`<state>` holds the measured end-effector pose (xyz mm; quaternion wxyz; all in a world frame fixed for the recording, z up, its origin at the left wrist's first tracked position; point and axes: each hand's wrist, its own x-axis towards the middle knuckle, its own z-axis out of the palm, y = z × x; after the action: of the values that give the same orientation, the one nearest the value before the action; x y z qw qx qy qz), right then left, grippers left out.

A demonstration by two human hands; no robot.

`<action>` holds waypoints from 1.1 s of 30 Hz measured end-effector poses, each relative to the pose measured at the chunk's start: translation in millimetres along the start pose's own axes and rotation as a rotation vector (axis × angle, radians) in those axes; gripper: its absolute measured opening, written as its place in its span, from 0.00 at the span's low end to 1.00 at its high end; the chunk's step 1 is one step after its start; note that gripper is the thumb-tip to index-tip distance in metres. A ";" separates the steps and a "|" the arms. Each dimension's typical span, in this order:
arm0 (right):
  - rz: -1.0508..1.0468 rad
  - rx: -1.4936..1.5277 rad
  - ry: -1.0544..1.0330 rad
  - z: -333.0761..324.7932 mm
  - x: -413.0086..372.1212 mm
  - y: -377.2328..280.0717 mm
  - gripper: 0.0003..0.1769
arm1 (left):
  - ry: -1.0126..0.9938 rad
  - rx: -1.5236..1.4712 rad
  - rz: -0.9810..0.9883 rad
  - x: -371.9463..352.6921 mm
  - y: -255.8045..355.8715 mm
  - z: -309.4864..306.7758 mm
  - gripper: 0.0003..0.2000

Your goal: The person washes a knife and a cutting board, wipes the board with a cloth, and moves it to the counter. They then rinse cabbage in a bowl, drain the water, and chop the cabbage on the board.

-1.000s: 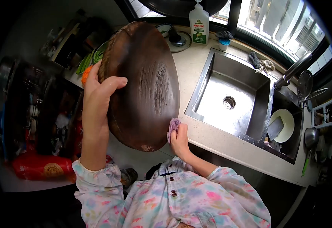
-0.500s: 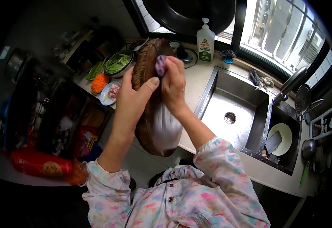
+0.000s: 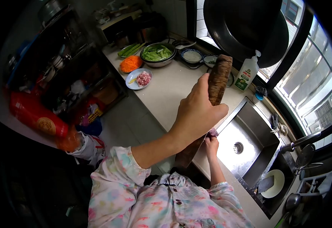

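By the sink (image 3: 230, 155), left hand (image 3: 198, 108) clamps chopping board (image 3: 220, 79) on edge, likely exposing its face to cloth (image 3: 213, 132) pinched in my right hand (image 3: 212, 146).

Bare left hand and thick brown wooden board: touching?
Touching. The head view shows the left hand gripping the thick brown wooden board by its rough, bark-like edge.

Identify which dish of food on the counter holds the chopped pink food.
The pale plate at the edge of the counter, beside the orange shreds. It alone holds pink pieces; the bowl behind it holds leafy greens.
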<state>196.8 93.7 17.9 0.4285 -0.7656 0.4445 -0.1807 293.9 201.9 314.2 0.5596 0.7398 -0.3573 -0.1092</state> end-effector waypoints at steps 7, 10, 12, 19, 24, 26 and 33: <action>-0.259 -0.093 0.264 -85.5 128.4 -54.6 0.19 | -0.066 0.037 0.118 -15.7 -7.6 -13.8 0.37; -0.281 -0.299 0.304 -97.4 134.9 -64.5 0.25 | -0.106 -0.019 0.131 -22.3 -13.3 -29.4 0.37; -0.335 -0.093 0.370 -78.7 124.1 -43.6 0.25 | -0.131 -0.050 0.136 -26.4 -18.9 -44.0 0.37; -0.004 0.777 -0.111 8.3 88.3 9.9 0.29 | -0.158 -0.136 0.211 -35.8 -45.5 -81.6 0.38; 0.039 0.863 -0.119 17.5 101.2 36.5 0.32 | -0.224 -0.194 0.158 -34.0 -71.0 -120.0 0.38; 0.162 0.979 0.042 25.6 90.0 15.9 0.36 | -0.241 -0.171 0.080 -33.4 -76.5 -138.8 0.37; -0.097 0.792 -0.088 30.6 73.1 -32.1 0.37 | 0.382 -0.304 -0.215 -6.8 -167.7 -163.4 0.26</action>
<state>273.3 55.5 19.1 0.7000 -0.5683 0.2851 -0.3253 448.9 348.7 217.9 0.7068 0.6880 -0.1442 -0.0788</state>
